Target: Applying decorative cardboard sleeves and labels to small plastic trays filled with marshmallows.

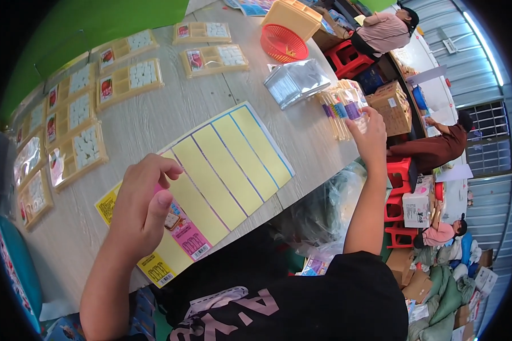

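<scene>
My left hand (137,207) hovers over a large pale yellow card sheet (233,156) with purple and blue dividing lines and printed yellow and pink end labels. Its fingers are bent, the thumb stands apart, and nothing shows in them. At the table's right edge, my right hand (371,133) has its fingers closed on a small clear packet with a purple label (354,110). That packet belongs to a pile of stick-like packets (334,116); exactly what they contain is too small to tell. Beside the pile lies a stack of clear plastic bags (298,82).
Several cream divided trays (77,150) with white pieces and red-pictured cards stand along the left and back. A red plastic basket (284,43) and a cream bin (292,20) stand at the back. Clear plastic sheeting (324,202) hangs by the near edge. Other people sit further right.
</scene>
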Demonstrator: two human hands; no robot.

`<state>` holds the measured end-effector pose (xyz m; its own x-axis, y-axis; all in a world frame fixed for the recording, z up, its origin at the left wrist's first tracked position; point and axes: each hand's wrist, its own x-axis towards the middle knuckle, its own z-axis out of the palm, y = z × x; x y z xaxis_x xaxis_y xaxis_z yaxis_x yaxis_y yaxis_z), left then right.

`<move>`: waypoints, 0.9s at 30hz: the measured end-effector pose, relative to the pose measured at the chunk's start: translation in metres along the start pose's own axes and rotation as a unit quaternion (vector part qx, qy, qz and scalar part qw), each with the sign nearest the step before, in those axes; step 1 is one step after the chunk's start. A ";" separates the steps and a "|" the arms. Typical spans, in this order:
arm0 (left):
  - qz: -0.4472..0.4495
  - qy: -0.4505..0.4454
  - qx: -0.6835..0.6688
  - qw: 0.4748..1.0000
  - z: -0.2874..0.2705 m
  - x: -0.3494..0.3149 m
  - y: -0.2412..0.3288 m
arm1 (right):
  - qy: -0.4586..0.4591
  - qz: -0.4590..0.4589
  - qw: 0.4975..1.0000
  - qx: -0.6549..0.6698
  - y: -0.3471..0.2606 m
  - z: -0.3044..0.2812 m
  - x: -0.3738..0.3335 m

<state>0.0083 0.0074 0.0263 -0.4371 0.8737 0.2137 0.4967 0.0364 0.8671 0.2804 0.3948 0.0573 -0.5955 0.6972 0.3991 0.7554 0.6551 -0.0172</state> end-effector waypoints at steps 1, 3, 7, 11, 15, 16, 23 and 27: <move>0.010 -0.001 0.008 1.000 0.000 0.001 -0.001 | -0.016 0.004 1.000 -0.013 0.000 0.004 0.002; 0.015 0.000 0.016 1.000 -0.001 0.001 -0.002 | -0.034 0.003 0.999 -0.024 -0.001 0.010 0.006; 0.008 -0.007 0.030 0.999 -0.004 0.000 -0.001 | -0.039 -0.001 0.999 -0.031 -0.003 0.019 0.012; 0.011 -0.013 0.041 0.999 -0.006 -0.001 -0.003 | -0.018 -0.007 0.998 -0.066 -0.001 0.024 0.010; 0.000 -0.018 0.039 0.999 -0.005 0.002 -0.005 | -0.031 -0.016 0.997 -0.065 0.000 0.028 0.008; 0.002 -0.021 0.042 0.999 -0.006 0.002 -0.005 | -0.027 -0.016 0.997 -0.072 -0.002 0.029 0.009; 0.001 -0.029 0.044 0.999 -0.006 0.003 -0.004 | -0.006 -0.022 0.996 -0.081 -0.001 0.033 0.011; 0.002 -0.029 0.043 0.999 -0.005 0.003 -0.007 | -0.009 -0.016 0.996 -0.086 -0.005 0.032 0.010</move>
<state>-0.0002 0.0075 0.0236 -0.3917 0.9004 0.1893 0.5622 0.0713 0.8240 0.2623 0.4079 0.0316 -0.6244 0.6822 0.3805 0.7701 0.6192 0.1534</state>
